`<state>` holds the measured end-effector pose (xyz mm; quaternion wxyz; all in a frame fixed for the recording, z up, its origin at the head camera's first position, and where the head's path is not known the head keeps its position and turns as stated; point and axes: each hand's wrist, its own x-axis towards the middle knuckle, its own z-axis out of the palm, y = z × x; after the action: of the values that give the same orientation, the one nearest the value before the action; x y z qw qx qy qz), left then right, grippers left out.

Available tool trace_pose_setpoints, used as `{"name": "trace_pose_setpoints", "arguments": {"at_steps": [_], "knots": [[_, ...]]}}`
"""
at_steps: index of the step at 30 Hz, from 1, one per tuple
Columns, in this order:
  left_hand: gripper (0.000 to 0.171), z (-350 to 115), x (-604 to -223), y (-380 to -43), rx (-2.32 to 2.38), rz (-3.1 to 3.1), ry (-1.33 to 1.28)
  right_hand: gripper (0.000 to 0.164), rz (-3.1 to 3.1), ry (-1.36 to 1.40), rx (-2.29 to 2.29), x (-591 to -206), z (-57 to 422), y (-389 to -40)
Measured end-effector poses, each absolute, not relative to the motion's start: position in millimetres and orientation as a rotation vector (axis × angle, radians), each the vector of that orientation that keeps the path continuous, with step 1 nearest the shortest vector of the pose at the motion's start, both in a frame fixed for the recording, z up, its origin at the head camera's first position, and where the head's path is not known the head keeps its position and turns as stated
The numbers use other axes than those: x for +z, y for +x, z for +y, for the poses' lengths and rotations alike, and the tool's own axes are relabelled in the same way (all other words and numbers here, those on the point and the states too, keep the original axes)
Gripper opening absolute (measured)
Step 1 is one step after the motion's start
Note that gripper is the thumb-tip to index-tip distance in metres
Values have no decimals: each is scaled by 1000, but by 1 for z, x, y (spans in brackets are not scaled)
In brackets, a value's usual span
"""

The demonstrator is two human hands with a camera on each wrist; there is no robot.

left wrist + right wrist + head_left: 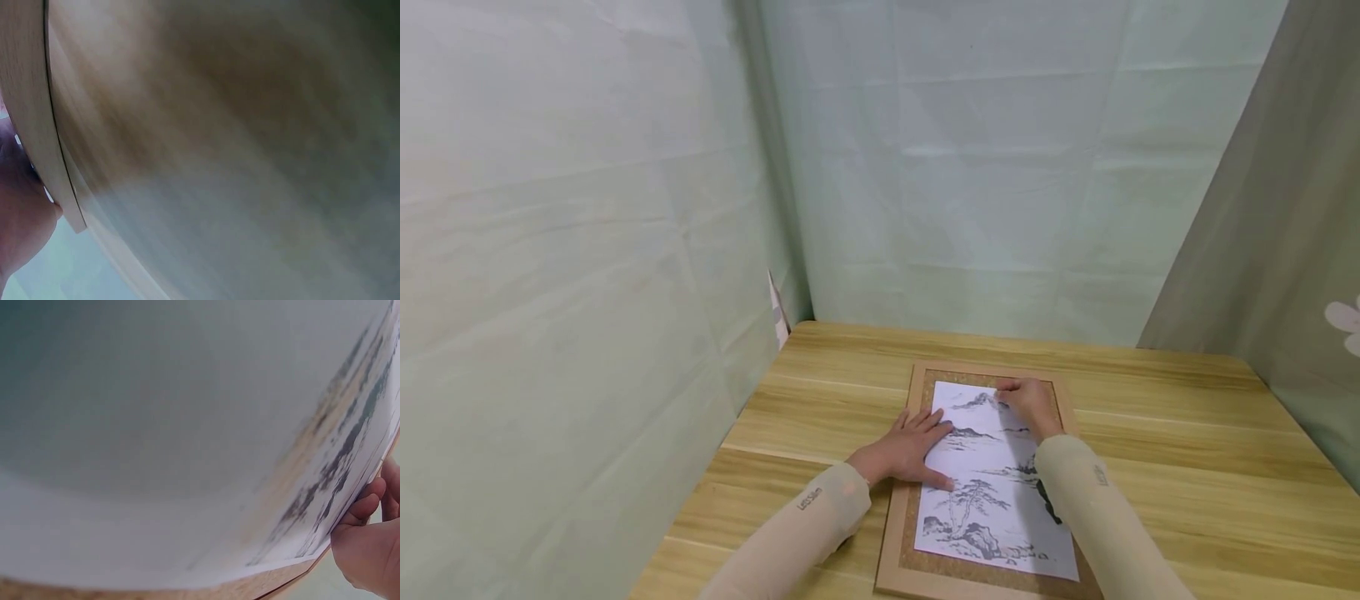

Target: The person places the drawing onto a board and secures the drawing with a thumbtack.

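Note:
A white sheet of paper point(977, 467) printed with an ink landscape of mountains, rocks and trees lies on a cork board point(970, 568) with a wooden frame point(898, 508). My left hand point(906, 450) rests on the sheet's left edge, fingers spread and straight. Near the top right of the sheet is my right hand point(1032, 406), its fingers bent and thumb and fingertips close together over the printed mountain. I cannot tell whether something small is between them. That hand covers the sheet's upper right corner. In the right wrist view, curled fingers point(369, 500) are low over the print.
The board lies on a wooden table point(1195, 475) with light and dark grain. Pale green cloth point(1000, 167) hangs behind the table and along its left side. A greyish curtain point(1262, 233) with a white flower hangs at the right.

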<state>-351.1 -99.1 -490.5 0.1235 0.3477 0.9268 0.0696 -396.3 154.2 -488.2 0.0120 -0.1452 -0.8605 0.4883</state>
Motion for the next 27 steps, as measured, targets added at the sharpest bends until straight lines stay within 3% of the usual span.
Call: {"name": "trace_pose_setpoints", "arguments": {"at_steps": [27], "knots": [[104,-100,-489,-351,203,2693,1017,12,-2740,-359,1405,-491,155,-396]]}}
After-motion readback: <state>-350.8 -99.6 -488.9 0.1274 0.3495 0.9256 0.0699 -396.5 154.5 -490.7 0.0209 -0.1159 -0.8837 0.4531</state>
